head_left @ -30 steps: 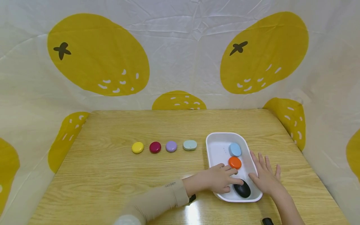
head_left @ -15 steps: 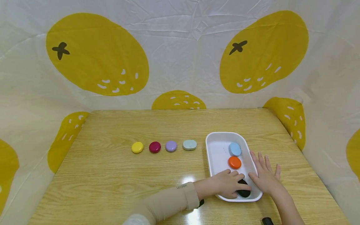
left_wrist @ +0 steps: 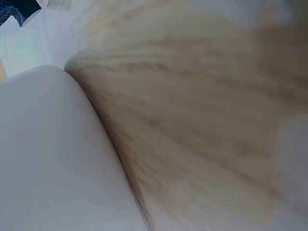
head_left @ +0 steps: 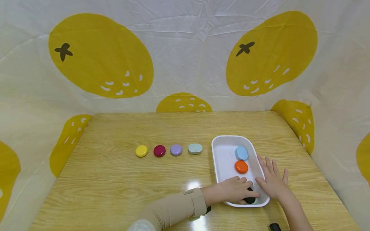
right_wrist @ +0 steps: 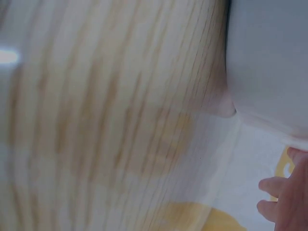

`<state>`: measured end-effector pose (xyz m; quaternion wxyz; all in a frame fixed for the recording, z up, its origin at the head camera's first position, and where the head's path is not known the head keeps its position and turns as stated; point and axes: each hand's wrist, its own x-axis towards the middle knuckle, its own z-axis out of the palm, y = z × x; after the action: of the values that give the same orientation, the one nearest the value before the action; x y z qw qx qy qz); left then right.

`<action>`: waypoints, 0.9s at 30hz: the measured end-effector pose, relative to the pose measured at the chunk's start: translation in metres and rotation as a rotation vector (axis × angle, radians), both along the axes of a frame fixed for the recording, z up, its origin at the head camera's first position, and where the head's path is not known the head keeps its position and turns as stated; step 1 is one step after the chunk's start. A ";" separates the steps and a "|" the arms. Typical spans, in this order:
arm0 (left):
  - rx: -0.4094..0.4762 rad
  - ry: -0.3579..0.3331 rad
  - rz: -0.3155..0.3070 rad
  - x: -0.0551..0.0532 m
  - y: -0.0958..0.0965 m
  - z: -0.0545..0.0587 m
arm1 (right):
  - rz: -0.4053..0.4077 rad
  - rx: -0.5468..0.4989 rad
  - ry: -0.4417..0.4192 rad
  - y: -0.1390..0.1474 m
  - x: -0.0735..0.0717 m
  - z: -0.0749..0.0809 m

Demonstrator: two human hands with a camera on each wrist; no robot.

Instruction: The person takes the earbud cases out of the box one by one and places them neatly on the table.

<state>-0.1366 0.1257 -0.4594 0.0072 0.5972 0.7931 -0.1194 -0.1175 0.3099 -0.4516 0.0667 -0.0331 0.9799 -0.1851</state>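
Note:
My left hand (head_left: 235,190) reaches over the near left rim of a white tray (head_left: 216,160). Its index finger and thumb pinch a smooth black oval object (head_left: 250,200) at the tray's near end; the fingers partly hide it. My right hand (head_left: 273,183) rests along the tray's right wall with fingers spread, and its fingertips show in the right wrist view beside the tray (right_wrist: 269,57). Farther up inside the tray lie an orange round disc (head_left: 241,166) and a light blue rounded block (head_left: 241,153). The left wrist view shows the tray wall (left_wrist: 57,154) but not the hand.
Left of the tray, a row on the wooden table (head_left: 115,179) holds a pale green oblong piece (head_left: 195,148), a lilac disc (head_left: 176,149), a crimson disc (head_left: 159,150) and a yellow disc (head_left: 141,151). A patterned cloth (head_left: 185,64) hangs behind the table.
My left hand has moved rightward and slightly down, from one finger touching the black oval object to pinching it. The right hand and tray have stayed in place.

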 end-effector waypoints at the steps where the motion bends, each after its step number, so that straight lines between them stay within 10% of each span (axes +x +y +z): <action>1: -0.001 0.001 -0.001 0.000 0.000 0.000 | 0.000 0.002 0.000 0.000 0.000 0.000; 12: 0.085 0.090 0.145 -0.012 -0.012 0.012 | 0.007 0.005 0.008 -0.001 0.002 0.003; 20: 0.346 0.175 0.405 -0.036 -0.059 0.039 | 0.003 -0.018 0.002 -0.003 0.002 0.004; 27: 0.399 0.259 0.613 -0.052 -0.101 0.027 | -0.001 -0.010 0.008 -0.002 0.003 0.002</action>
<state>-0.1889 0.0244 -0.4326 -0.1741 0.3019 0.9368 -0.0294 -0.1150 0.3076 -0.4492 0.0624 -0.0339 0.9792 -0.1900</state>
